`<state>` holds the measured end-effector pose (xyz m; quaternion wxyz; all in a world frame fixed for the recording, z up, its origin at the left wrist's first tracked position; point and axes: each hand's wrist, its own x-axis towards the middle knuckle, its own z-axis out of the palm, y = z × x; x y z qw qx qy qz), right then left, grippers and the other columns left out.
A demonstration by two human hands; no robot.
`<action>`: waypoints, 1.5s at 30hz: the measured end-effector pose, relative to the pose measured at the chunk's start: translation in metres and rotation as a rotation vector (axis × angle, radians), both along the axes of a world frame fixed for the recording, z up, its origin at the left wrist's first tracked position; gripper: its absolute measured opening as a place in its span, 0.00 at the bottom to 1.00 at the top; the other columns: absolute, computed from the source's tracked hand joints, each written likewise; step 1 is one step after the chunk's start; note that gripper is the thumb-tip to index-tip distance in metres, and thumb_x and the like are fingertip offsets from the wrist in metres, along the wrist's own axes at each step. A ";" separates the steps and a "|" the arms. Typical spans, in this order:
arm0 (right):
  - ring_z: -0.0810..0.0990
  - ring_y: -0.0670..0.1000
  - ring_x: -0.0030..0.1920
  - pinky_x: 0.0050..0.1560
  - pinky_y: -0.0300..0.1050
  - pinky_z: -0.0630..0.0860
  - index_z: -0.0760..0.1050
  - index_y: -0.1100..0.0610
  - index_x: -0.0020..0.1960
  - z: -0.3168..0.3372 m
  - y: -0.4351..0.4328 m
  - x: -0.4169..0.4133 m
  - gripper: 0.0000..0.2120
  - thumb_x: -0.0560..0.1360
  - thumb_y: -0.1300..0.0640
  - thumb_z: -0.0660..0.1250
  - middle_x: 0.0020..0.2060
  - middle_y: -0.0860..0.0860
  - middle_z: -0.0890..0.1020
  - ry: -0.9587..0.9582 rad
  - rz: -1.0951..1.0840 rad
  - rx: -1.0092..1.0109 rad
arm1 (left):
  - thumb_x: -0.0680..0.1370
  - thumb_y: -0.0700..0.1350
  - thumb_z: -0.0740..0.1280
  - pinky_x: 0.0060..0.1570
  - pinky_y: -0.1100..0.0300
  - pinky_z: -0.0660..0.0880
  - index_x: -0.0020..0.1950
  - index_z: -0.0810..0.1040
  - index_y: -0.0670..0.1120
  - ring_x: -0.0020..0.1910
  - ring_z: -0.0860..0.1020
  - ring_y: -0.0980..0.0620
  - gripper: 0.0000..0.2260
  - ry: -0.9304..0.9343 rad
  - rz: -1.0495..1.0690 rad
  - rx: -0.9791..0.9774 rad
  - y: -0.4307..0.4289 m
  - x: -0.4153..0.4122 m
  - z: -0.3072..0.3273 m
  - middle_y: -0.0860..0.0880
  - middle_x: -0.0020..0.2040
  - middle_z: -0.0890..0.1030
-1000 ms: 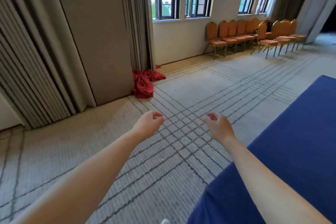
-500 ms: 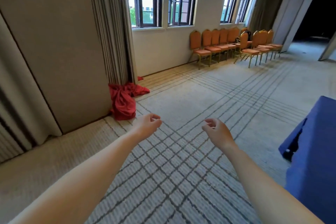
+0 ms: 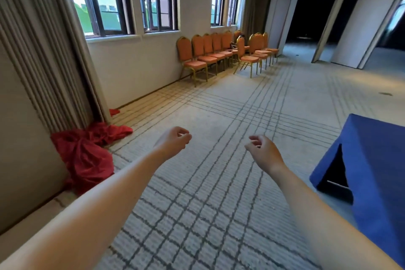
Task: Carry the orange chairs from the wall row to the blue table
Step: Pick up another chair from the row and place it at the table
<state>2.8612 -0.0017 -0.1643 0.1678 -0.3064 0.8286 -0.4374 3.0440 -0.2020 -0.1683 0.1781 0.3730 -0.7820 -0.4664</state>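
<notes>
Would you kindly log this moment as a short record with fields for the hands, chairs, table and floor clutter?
left hand: loosely curled, holding nothing
right hand: loosely curled, holding nothing
orange chairs: standing at the far wall below the windows
blue table: near right, draped in blue
red cloth: heaped on the carpet beside the left curtain

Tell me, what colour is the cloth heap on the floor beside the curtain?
Red. The cloth heap shows plainly in the head view, at the curtain's foot.
</notes>
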 end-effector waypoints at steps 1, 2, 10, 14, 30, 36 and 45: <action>0.75 0.51 0.56 0.51 0.45 0.70 0.71 0.55 0.67 0.000 -0.012 -0.015 0.19 0.78 0.51 0.64 0.59 0.51 0.76 0.003 -0.024 0.003 | 0.80 0.50 0.64 0.54 0.51 0.78 0.61 0.74 0.47 0.48 0.80 0.51 0.12 0.001 -0.017 0.002 -0.013 -0.018 -0.001 0.50 0.49 0.80; 0.75 0.51 0.55 0.50 0.45 0.70 0.72 0.55 0.67 0.000 -0.024 -0.030 0.18 0.78 0.51 0.64 0.58 0.52 0.77 0.004 -0.046 0.003 | 0.80 0.50 0.64 0.52 0.51 0.77 0.61 0.74 0.46 0.47 0.80 0.51 0.13 0.001 -0.031 0.005 -0.026 -0.035 -0.003 0.51 0.49 0.81; 0.75 0.51 0.53 0.50 0.45 0.70 0.71 0.55 0.67 -0.012 -0.159 -0.191 0.18 0.78 0.52 0.64 0.58 0.52 0.77 0.002 -0.119 -0.016 | 0.78 0.52 0.65 0.53 0.51 0.78 0.61 0.75 0.48 0.47 0.81 0.52 0.14 -0.029 -0.077 -0.002 -0.165 -0.202 -0.018 0.52 0.48 0.81; 0.76 0.51 0.52 0.50 0.45 0.71 0.71 0.55 0.67 -0.009 -0.231 -0.293 0.19 0.78 0.52 0.64 0.56 0.52 0.77 -0.018 -0.120 -0.004 | 0.79 0.52 0.64 0.50 0.54 0.77 0.61 0.75 0.47 0.47 0.80 0.52 0.14 -0.044 -0.074 -0.003 -0.238 -0.306 -0.006 0.51 0.48 0.81; 0.77 0.53 0.49 0.47 0.44 0.70 0.73 0.57 0.64 -0.006 -0.503 -0.652 0.18 0.76 0.54 0.66 0.53 0.52 0.78 0.039 -0.172 -0.007 | 0.79 0.52 0.65 0.52 0.54 0.76 0.62 0.75 0.49 0.50 0.80 0.50 0.14 -0.056 -0.122 -0.026 -0.516 -0.667 -0.011 0.49 0.54 0.81; 0.77 0.53 0.56 0.54 0.46 0.73 0.72 0.56 0.66 0.014 -0.621 -0.787 0.19 0.76 0.54 0.66 0.55 0.52 0.78 0.054 -0.233 -0.036 | 0.78 0.52 0.65 0.50 0.51 0.78 0.59 0.77 0.49 0.48 0.81 0.48 0.13 -0.025 -0.152 -0.042 -0.652 -0.818 0.020 0.49 0.50 0.82; 0.77 0.52 0.54 0.53 0.48 0.75 0.71 0.54 0.67 -0.009 -0.766 -1.004 0.19 0.77 0.53 0.65 0.54 0.50 0.76 0.025 -0.255 -0.017 | 0.78 0.53 0.64 0.47 0.55 0.77 0.60 0.76 0.50 0.49 0.80 0.51 0.13 -0.087 -0.248 -0.006 -0.781 -1.048 -0.006 0.49 0.53 0.81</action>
